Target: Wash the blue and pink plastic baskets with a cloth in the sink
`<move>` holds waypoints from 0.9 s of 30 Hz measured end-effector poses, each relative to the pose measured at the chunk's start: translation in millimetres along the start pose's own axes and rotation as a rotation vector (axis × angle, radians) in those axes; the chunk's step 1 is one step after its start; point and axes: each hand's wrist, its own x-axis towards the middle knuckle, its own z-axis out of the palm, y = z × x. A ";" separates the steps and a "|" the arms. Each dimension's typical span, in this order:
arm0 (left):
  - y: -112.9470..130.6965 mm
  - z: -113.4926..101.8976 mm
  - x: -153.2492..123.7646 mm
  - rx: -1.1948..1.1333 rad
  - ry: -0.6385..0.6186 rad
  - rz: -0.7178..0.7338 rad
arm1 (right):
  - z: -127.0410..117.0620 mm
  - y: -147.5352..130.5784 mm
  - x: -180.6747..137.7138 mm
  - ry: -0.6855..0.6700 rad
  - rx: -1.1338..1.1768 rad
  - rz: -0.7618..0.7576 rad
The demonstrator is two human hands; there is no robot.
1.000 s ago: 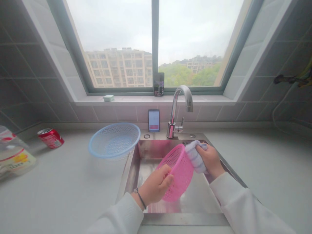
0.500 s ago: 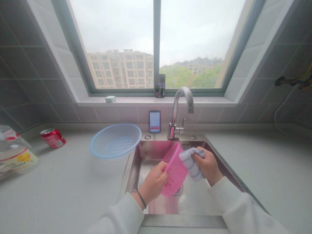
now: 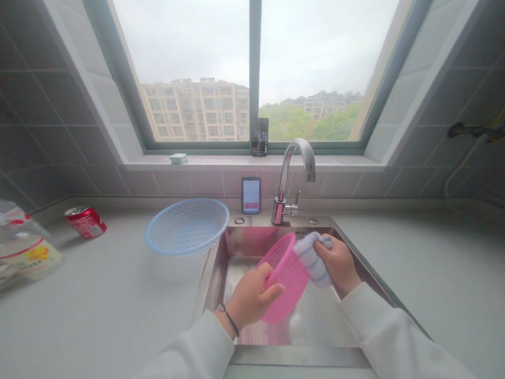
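Pink basket tilts above your sink, held by your left hand, fingers curled on its rim; your right hand clamps a cloth against it, fingertips hidden in the folds.

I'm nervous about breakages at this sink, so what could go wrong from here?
The pink plastic basket is held at one edge by the left hand while the right hand presses a striped cloth against it, so it might slip and drop into the steel sink. The pale blue basket sits right at the sink's edge and could perhaps be knocked in.
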 end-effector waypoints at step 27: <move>-2.8 0.9 3.2 -0.061 0.006 -0.004 | 1.4 -7.3 -4.5 0.019 -0.057 -0.020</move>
